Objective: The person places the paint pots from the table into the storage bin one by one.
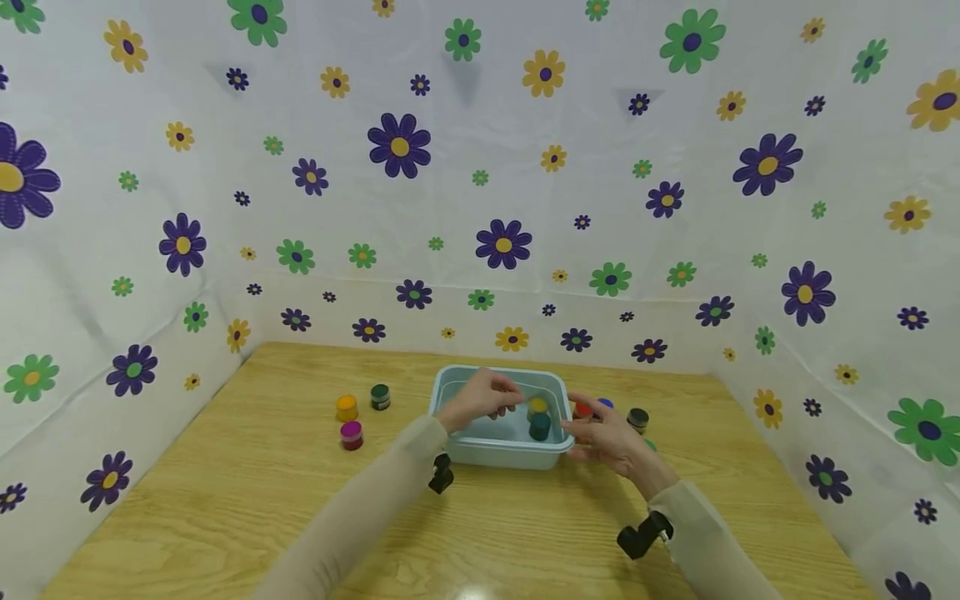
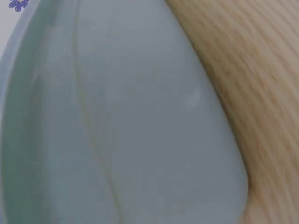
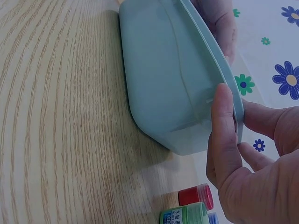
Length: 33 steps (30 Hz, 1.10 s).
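The pale blue tub [image 1: 495, 456] sits on the wooden tabletop [image 1: 480, 533], in front of the flowered sheet [image 1: 420, 212]; its long axis runs left to right across the person's front, its mouth faces up, and one long wall faces the person; the yellow jar [image 1: 537, 406] and the dark teal jar [image 1: 539, 427] stand inside, close together toward the tub's right end.

The left hand [image 1: 482, 395] hangs over the inside of the tub, back of the hand upward, wrist above the near rim, fingers bent and pointing right toward the yellow jar; whether this grip pinches anything I cannot tell; its forearm slants in from the lower left.

The right hand [image 1: 611, 437] grasps the tub's right end at the near corner, thumb and fingers spread round the rim; its forearm slants in from the lower right.

Near the right hand are the red jar [image 1: 582, 410], blue jar [image 1: 606, 404], black jar [image 1: 637, 419] and partly hidden green jar [image 1: 650, 446]; left of the tub stand the orange jar [image 1: 347, 408], dark green jar [image 1: 380, 397] and magenta jar [image 1: 351, 436].
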{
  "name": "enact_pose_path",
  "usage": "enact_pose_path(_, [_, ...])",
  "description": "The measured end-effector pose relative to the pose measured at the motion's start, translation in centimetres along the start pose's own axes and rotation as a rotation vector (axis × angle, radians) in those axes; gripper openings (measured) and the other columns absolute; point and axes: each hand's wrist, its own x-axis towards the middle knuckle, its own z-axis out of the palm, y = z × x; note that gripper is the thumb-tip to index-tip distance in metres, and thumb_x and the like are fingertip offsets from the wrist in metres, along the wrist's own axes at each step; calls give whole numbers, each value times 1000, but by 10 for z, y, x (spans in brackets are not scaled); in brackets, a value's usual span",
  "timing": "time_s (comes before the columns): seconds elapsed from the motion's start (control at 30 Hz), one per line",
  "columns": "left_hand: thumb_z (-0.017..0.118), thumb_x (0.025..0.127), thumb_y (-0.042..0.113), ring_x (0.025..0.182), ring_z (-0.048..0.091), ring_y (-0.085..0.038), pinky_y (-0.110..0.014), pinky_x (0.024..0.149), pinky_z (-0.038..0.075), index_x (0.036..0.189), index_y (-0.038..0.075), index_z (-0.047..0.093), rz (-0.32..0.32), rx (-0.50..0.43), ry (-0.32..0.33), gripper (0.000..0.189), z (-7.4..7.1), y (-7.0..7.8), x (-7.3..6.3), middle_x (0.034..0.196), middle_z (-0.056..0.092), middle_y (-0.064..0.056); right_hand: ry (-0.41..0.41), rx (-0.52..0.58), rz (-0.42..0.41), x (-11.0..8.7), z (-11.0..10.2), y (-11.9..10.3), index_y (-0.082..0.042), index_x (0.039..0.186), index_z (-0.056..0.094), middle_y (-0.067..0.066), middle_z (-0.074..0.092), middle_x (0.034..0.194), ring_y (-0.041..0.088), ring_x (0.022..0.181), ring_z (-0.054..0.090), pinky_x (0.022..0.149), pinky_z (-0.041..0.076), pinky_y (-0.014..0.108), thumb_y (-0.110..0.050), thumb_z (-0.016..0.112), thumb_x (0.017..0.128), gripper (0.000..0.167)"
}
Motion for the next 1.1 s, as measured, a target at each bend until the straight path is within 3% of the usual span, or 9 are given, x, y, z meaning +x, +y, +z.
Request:
enact_pose_path(0.13, [63,97,20,61,49,-13,-32,58,44,110,-5,69,2,-15,8,29,-11,1,-3,78,64,-3,-1,0,-4,-1,-1,-1,-16,153,32,9,50,111,20,93,62,70,61,28,-9,65,94,68])
enact_pose_path(0.33, [64,96,21,58,45,-11,-26,53,38,112,-5,67,-24,-66,67,31,-30,1,-8,79,63,-4,-8,3,-13,-3,-1,-3,-14,153,31,7,51,106,20,92,63,69,61,28,-9,65,94,68])
enact_pose_path(0.5, [64,96,18,56,42,-11,-24,49,34,107,-4,68,-2,-92,125,25,-47,1,-16,76,62,-6,-8,8,-12,-3,2,-4,-15,153,32,8,52,106,19,91,63,70,61,29,-10,67,93,70])
enact_pose_path(0.7, [63,96,16,58,45,-12,-27,52,38,107,1,70,-33,-95,175,20,-65,1,-28,79,64,-10,-8,11,-3,-2,4,-3,-16,153,32,7,54,106,20,92,65,69,61,29,-11,68,92,70])
enact_pose_path(0.9, [64,96,20,60,45,-12,-22,52,36,109,3,70,-68,-93,186,22,-78,1,-35,80,64,-4,-7,13,-11,-2,2,-2,-18,154,31,12,54,117,20,94,65,69,61,28,-11,66,93,70])
enact_pose_path(1.1, [62,97,23,59,41,-11,-19,50,32,116,0,66,-111,-69,199,30,-93,-8,-45,84,64,-6,-16,22,-18,-3,3,0,-17,154,32,17,44,132,20,95,65,70,61,29,-10,66,94,69])
